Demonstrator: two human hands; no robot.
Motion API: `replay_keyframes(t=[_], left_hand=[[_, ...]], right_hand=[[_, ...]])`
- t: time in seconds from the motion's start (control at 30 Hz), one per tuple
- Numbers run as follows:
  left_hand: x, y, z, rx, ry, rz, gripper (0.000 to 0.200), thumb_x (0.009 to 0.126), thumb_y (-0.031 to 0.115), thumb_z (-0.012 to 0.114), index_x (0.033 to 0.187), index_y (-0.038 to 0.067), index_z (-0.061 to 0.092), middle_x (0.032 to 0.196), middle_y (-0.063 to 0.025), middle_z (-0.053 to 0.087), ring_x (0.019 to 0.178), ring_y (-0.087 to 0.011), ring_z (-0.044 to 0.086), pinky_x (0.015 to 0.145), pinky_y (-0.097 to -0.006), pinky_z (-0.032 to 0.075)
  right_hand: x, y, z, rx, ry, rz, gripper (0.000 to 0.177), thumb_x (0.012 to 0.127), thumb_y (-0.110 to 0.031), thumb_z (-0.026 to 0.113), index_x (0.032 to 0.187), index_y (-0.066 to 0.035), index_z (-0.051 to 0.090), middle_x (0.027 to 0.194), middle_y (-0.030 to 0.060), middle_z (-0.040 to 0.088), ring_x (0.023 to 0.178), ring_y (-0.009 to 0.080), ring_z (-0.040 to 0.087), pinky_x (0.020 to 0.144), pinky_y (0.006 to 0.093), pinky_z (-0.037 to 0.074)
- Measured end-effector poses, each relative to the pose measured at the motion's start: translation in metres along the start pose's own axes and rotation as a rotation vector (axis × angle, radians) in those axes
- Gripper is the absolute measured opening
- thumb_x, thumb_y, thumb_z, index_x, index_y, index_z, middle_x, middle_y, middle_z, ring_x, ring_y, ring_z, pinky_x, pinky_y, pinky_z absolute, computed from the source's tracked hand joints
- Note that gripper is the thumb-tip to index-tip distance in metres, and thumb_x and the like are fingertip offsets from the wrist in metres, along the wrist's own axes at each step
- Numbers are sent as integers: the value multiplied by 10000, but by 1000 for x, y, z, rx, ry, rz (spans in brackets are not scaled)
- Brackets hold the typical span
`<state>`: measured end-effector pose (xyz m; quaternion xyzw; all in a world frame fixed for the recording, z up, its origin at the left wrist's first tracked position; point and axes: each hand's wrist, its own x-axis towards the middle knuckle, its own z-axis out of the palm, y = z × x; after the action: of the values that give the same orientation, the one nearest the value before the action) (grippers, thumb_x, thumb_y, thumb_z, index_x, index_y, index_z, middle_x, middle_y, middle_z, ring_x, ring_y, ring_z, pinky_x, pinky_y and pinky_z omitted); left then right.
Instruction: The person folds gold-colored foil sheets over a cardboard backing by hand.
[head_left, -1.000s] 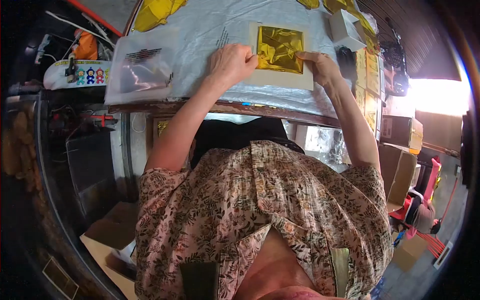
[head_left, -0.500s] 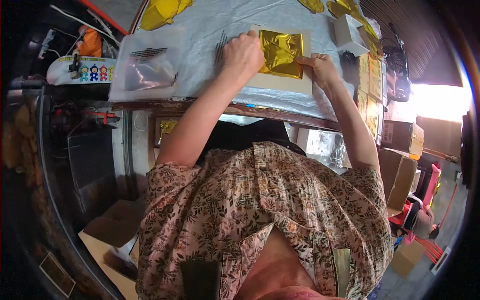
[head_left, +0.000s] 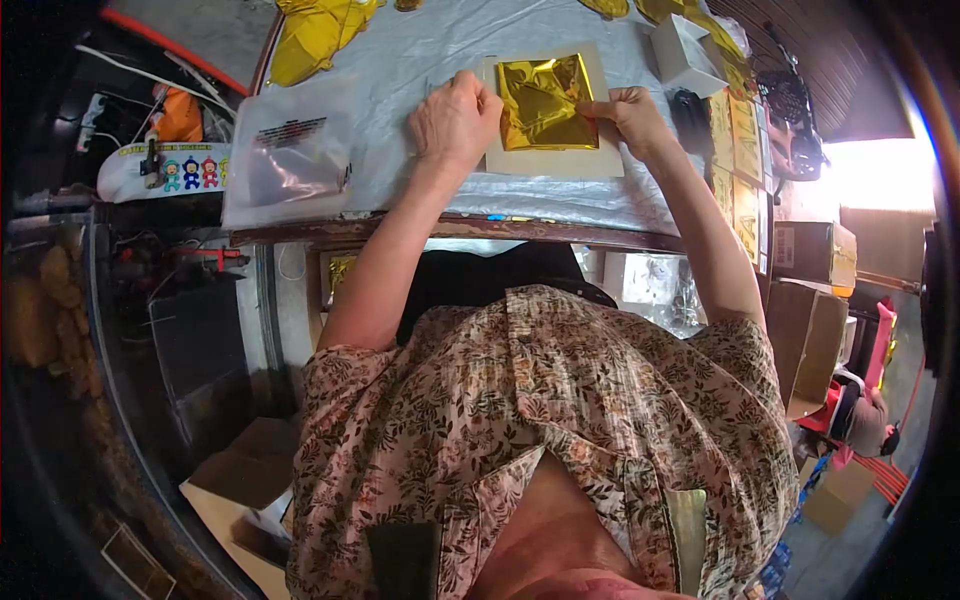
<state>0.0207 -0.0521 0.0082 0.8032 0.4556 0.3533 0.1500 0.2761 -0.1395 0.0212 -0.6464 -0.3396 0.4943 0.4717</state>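
Observation:
A folded square of shiny gold foil (head_left: 545, 95) lies on a beige card (head_left: 560, 163) on the covered table. My right hand (head_left: 640, 118) is at the foil's right edge, thumb and finger pinching it there. My left hand (head_left: 455, 120) is curled closed just left of the foil, over the card's left side. What its fingers hold, if anything, is hidden. Dark print shows faintly beside that hand. Farther left lies a clear plastic bag (head_left: 290, 170) with black printing.
Crumpled gold foil (head_left: 315, 45) lies at the back left. A small white box (head_left: 688, 55) stands at the back right, with printed yellow boxes (head_left: 735, 135) along the right edge. Cardboard boxes (head_left: 805, 345) stand lower right. The table's wooden edge (head_left: 460, 228) runs before me.
My left hand has shifted slightly left and down, away from the foil's edge. My right hand still pinches the foil. The whole view has shifted a little.

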Motion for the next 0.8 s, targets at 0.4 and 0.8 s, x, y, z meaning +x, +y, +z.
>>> replay_keyframes(t=[0.4,0.8], left_hand=[[-11,2,-5,-39,-143,120,192,895,215,648,803,55,595,771,-155,690,689,-401,675,619,-542,535],[-22,-36,-26,288,-244,212,577,1004,415,552,1447,53,483,1571,-94,397,1463,-300,342,1167,-570,203]], right_hand=[[8,-11,17,-69,54,125,140,755,14,820,716,19,686,739,134,707,596,194,664,546,337,563],[20,-5,33,102,-80,161,127,789,-17,829,785,34,713,764,122,718,634,174,668,589,302,555]])
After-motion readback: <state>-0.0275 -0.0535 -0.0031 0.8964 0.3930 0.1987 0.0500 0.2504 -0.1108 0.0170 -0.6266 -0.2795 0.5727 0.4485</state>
